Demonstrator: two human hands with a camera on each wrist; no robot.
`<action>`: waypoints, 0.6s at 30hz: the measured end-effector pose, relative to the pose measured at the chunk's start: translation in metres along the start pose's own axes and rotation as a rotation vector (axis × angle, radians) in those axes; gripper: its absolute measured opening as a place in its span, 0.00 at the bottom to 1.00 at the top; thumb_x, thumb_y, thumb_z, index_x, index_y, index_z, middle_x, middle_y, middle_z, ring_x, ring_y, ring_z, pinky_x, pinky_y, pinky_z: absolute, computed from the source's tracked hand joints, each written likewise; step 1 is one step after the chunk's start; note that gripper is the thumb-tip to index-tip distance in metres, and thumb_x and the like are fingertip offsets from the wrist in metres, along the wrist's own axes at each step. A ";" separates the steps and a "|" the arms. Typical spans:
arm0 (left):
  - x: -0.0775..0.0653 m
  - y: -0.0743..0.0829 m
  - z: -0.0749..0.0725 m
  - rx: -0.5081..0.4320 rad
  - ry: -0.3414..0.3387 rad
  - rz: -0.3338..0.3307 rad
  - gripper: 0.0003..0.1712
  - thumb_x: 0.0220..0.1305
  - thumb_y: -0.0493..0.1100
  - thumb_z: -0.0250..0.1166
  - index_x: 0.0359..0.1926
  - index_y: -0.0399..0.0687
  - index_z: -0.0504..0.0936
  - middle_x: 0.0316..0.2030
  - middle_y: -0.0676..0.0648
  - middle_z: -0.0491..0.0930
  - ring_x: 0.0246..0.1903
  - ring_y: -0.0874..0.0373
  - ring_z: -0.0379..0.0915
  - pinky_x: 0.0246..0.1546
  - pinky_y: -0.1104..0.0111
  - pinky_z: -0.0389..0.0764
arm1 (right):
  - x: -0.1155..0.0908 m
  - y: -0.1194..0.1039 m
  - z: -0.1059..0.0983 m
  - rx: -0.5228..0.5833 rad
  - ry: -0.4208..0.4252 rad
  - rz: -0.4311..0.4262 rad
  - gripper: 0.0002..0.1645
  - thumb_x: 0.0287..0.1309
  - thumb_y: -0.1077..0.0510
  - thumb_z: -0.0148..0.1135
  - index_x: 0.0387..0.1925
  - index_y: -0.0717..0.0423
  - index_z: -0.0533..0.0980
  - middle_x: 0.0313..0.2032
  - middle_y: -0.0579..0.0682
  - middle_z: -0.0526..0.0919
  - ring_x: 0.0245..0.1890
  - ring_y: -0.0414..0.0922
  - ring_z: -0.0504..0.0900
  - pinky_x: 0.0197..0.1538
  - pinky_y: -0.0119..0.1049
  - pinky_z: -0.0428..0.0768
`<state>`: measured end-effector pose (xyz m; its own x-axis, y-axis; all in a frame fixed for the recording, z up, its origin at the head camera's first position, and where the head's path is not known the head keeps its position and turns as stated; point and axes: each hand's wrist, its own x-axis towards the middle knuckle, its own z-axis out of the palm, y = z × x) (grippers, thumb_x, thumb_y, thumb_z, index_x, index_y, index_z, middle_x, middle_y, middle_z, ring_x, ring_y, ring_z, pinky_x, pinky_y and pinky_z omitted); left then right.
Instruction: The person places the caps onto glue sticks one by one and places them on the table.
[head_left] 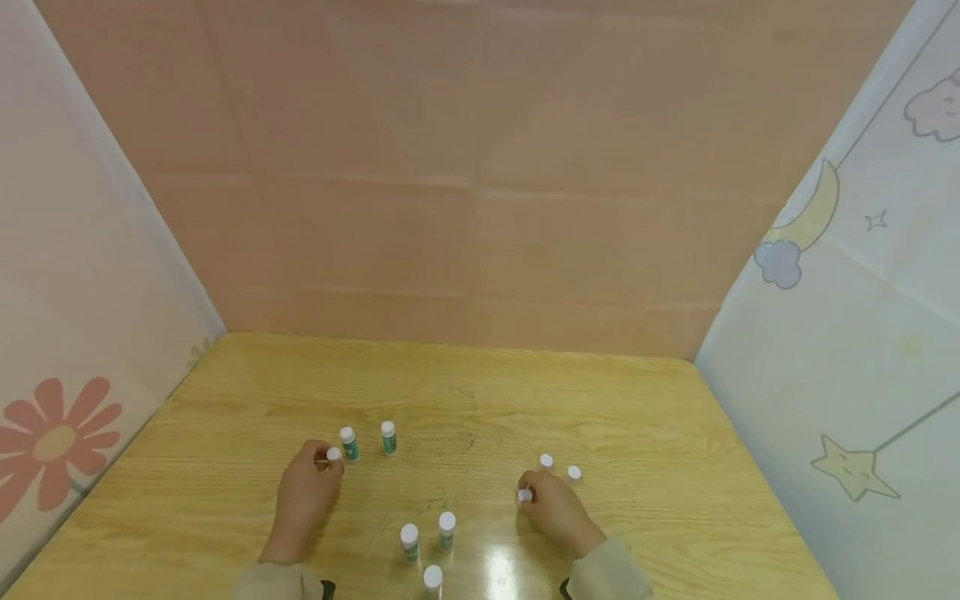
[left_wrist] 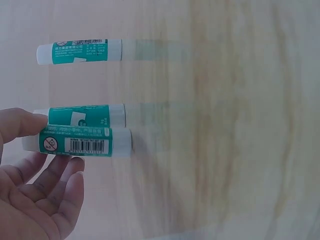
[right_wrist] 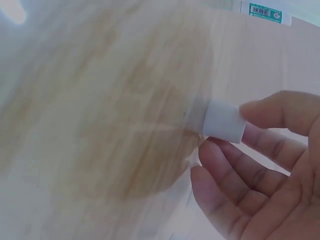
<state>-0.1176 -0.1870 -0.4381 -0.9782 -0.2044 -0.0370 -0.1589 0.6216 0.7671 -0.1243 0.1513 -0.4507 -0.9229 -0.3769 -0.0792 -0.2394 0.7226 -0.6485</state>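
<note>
Left hand (head_left: 303, 496): the thumb (left_wrist: 20, 124) and fingers (left_wrist: 62, 172) are drawn together in a pinch on a glue stick (left_wrist: 82, 140), with only the width of the stick between them. The thumb lies on one side of its white cap end and the fingertips on the opposite side; the green label and the base project beyond the grip. The stick is upright, just beside a second glue stick (head_left: 350, 444); whether the two touch cannot be told. A third glue stick (head_left: 388, 438) stands a little farther to the right.

Right hand (head_left: 555, 508): a small white cap (right_wrist: 225, 121) is pinched between the thumb and the curled forefinger, the remaining fingers bent beneath it in the wrist view. Two further white caps (head_left: 573, 473) are on the table (head_left: 637, 417) near the knuckles, on the far side of the hand.

Between the forearms, nearer the person, stand three more glue sticks (head_left: 447, 533), grouped close together.
</note>
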 end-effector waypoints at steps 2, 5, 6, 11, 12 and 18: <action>0.001 -0.001 0.000 -0.001 -0.003 0.006 0.17 0.57 0.38 0.54 0.45 0.30 0.66 0.45 0.32 0.70 0.43 0.40 0.68 0.38 0.51 0.72 | -0.001 0.000 0.001 0.014 -0.003 -0.006 0.05 0.49 0.68 0.55 0.31 0.65 0.72 0.27 0.50 0.75 0.23 0.40 0.71 0.25 0.30 0.72; 0.002 -0.004 0.001 0.000 -0.010 0.003 0.18 0.57 0.37 0.54 0.46 0.30 0.66 0.44 0.32 0.70 0.42 0.42 0.68 0.38 0.53 0.72 | -0.001 0.000 0.002 0.030 -0.007 -0.014 0.04 0.49 0.69 0.54 0.30 0.66 0.72 0.25 0.49 0.75 0.21 0.38 0.69 0.23 0.27 0.71; 0.003 -0.004 0.002 -0.002 -0.013 0.002 0.18 0.56 0.37 0.55 0.46 0.30 0.66 0.44 0.33 0.70 0.42 0.42 0.68 0.39 0.53 0.72 | -0.001 0.000 0.003 0.035 -0.011 -0.014 0.04 0.49 0.69 0.54 0.30 0.66 0.72 0.25 0.50 0.75 0.21 0.37 0.69 0.23 0.26 0.71; 0.001 -0.002 0.002 -0.018 -0.023 0.004 0.18 0.57 0.37 0.54 0.46 0.30 0.65 0.46 0.31 0.69 0.44 0.40 0.67 0.40 0.52 0.71 | -0.002 -0.001 0.004 0.033 -0.015 -0.010 0.04 0.48 0.70 0.55 0.30 0.66 0.71 0.26 0.50 0.73 0.22 0.38 0.69 0.23 0.26 0.71; 0.000 -0.001 0.001 -0.016 -0.021 0.008 0.17 0.57 0.36 0.54 0.46 0.30 0.65 0.45 0.30 0.69 0.44 0.39 0.67 0.40 0.52 0.72 | -0.003 -0.001 0.003 0.035 -0.015 -0.010 0.04 0.48 0.70 0.55 0.30 0.66 0.71 0.26 0.50 0.73 0.22 0.38 0.69 0.24 0.26 0.71; -0.008 0.002 0.001 -0.025 -0.011 0.026 0.14 0.57 0.34 0.53 0.43 0.30 0.64 0.42 0.29 0.71 0.43 0.36 0.67 0.40 0.53 0.72 | -0.006 -0.003 0.002 0.060 -0.012 -0.034 0.05 0.49 0.69 0.56 0.30 0.67 0.71 0.27 0.50 0.73 0.24 0.39 0.69 0.26 0.27 0.72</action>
<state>-0.1105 -0.1829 -0.4370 -0.9833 -0.1804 -0.0239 -0.1304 0.6071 0.7838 -0.1180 0.1504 -0.4497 -0.9106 -0.4082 -0.0652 -0.2519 0.6731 -0.6953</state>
